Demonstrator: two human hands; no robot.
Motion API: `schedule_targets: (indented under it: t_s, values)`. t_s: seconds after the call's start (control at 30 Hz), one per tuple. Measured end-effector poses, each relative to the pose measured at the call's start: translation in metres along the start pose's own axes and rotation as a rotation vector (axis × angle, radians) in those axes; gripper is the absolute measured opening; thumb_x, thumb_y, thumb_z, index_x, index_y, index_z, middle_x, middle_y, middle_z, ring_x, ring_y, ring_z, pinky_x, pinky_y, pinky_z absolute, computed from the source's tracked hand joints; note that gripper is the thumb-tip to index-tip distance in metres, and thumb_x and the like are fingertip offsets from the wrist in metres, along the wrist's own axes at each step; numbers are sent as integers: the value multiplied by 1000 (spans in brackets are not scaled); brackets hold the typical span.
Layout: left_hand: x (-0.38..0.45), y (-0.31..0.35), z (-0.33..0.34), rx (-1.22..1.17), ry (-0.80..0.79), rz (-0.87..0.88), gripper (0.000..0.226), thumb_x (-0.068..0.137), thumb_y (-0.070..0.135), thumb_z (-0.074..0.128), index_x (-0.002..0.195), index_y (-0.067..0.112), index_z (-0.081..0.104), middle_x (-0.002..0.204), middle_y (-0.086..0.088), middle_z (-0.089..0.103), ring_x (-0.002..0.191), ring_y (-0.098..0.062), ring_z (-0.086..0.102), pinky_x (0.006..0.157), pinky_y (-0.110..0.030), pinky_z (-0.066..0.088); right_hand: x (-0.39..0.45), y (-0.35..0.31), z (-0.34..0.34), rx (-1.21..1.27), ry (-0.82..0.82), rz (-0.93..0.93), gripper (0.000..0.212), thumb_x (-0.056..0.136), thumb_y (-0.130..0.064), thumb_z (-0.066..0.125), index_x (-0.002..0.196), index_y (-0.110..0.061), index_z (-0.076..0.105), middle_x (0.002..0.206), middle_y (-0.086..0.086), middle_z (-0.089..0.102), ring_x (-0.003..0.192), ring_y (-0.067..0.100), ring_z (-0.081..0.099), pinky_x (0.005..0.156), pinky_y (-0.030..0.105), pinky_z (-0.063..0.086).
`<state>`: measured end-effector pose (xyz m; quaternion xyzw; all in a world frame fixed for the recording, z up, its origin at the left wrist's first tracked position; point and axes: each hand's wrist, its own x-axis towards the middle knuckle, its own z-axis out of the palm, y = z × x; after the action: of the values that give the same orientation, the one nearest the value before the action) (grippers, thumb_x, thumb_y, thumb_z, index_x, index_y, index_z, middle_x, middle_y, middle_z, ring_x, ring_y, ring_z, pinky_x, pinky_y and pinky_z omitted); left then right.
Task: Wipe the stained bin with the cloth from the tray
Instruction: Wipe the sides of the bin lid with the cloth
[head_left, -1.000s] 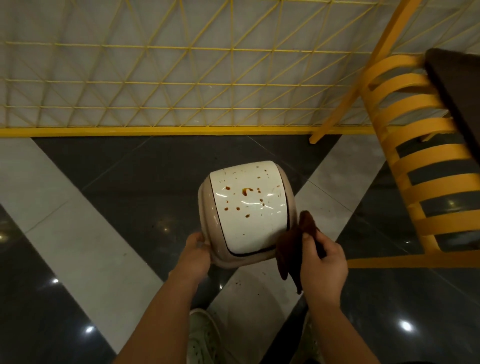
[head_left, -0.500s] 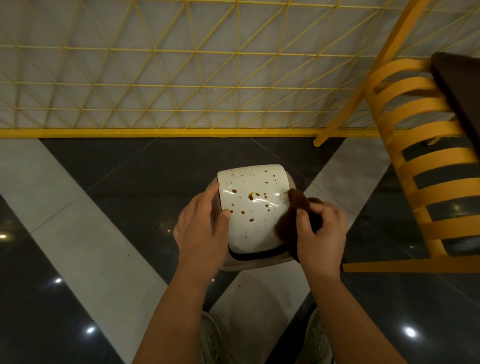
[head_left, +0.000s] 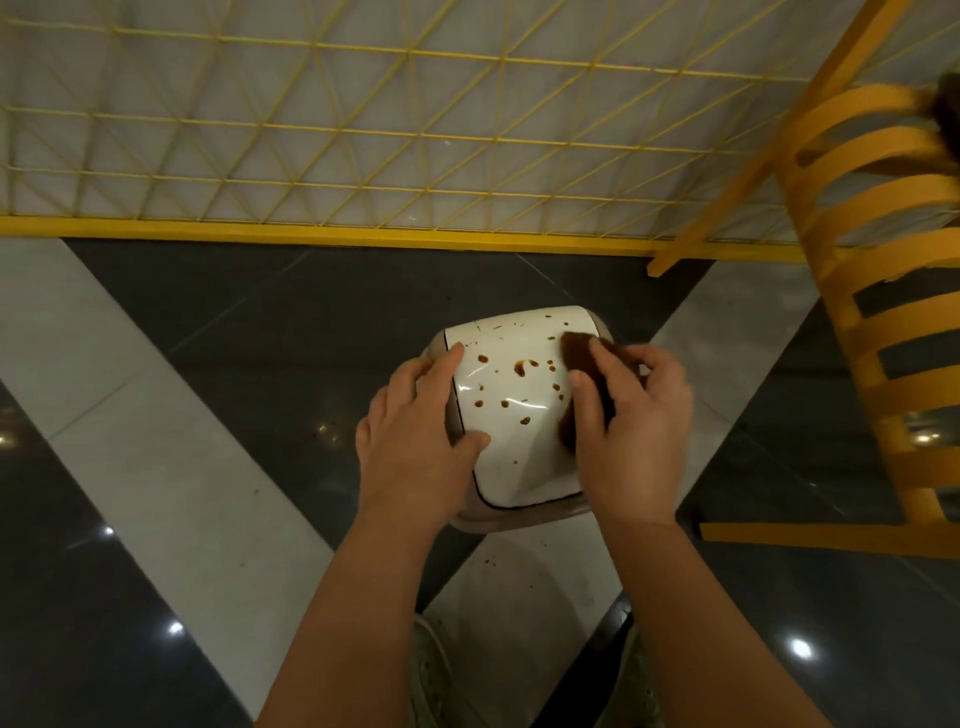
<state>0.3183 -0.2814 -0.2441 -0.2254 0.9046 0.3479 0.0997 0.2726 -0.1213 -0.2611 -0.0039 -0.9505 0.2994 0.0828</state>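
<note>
A small beige bin with a glossy white lid (head_left: 511, 415) stands on the floor in front of me, its lid dotted with brown stains. My left hand (head_left: 415, 441) grips the bin's left side, thumb resting on the lid. My right hand (head_left: 628, 431) presses a dark brown cloth (head_left: 579, 353) against the lid's right edge, near its far corner. Most of the cloth is hidden under my fingers.
A yellow slatted chair (head_left: 883, 322) stands close on the right. A yellow wire-grid fence (head_left: 363, 156) with a solid yellow base rail runs across the back. The floor (head_left: 156, 415) is glossy dark and pale tile. My shoes (head_left: 431, 670) show at the bottom.
My left hand has moved up from the bin's lower rim to grip its left side. My right hand has carried the cloth up from the bin's lower right onto the lid's far right edge.
</note>
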Motion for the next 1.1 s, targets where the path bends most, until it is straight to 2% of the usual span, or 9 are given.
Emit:
schedule_targets:
  t_s: [0.2,0.4,0.5,0.6,0.67,0.77,0.87,1.0,1.1]
  values:
    - [1,-3,4,-139,-24,13,84,85,20,70,147,49,22,151,14,22,140,-15,23,113,-44,33,-9,-22,14,-112,-111,-433,32,86,-26,60,116,-19,69,122,8,60,105,27,57,89,36,50]
    - [-1,1,6,-271,-86,-2,84,86,12,69,146,49,25,152,19,15,138,-15,30,110,-40,35,23,10,-9,-64,-3,-96,31,93,-21,57,124,-16,64,126,4,52,112,17,48,97,32,46]
    - [-1,0,6,-293,-75,3,82,86,8,67,146,48,27,153,16,15,134,-12,36,102,-27,35,4,-13,3,-103,-97,-214,36,88,-18,63,124,-18,63,127,6,55,112,22,52,94,26,41]
    - [-1,-1,6,-323,-72,11,76,89,6,61,145,47,30,153,14,18,133,-13,40,109,-32,38,-19,-31,15,-96,-215,-454,36,77,-6,71,112,-14,70,107,8,64,94,27,60,75,38,55]
    - [-1,-2,5,-318,-80,5,77,88,8,64,145,47,30,153,14,18,133,-14,39,110,-38,40,-13,-25,9,-56,-230,-479,33,79,-4,66,109,-16,71,101,5,64,90,24,59,69,40,54]
    - [-2,-2,3,-305,-101,-24,84,85,9,69,146,48,27,153,16,15,137,-17,34,113,-45,37,12,2,-9,-1,-139,-253,30,90,-13,57,117,-21,68,114,3,58,100,19,54,85,30,47]
    - [-3,2,3,-305,-97,-28,83,86,9,69,146,48,26,154,15,14,139,-17,32,112,-42,35,26,7,-11,-84,-64,-57,32,95,-22,53,126,-19,62,126,2,51,110,17,51,95,22,39]
    - [-2,1,6,-303,-67,15,79,88,6,64,147,44,28,154,12,19,133,-13,39,102,-28,39,0,-33,8,-155,-205,-361,42,71,-11,78,112,-12,69,110,12,63,95,30,62,80,43,57]
    - [-2,0,5,-310,-84,6,78,89,5,60,147,45,27,154,11,18,133,-15,39,105,-31,41,-17,-28,4,-208,-330,-502,54,62,-17,85,114,-14,69,110,10,65,96,30,65,81,41,57]
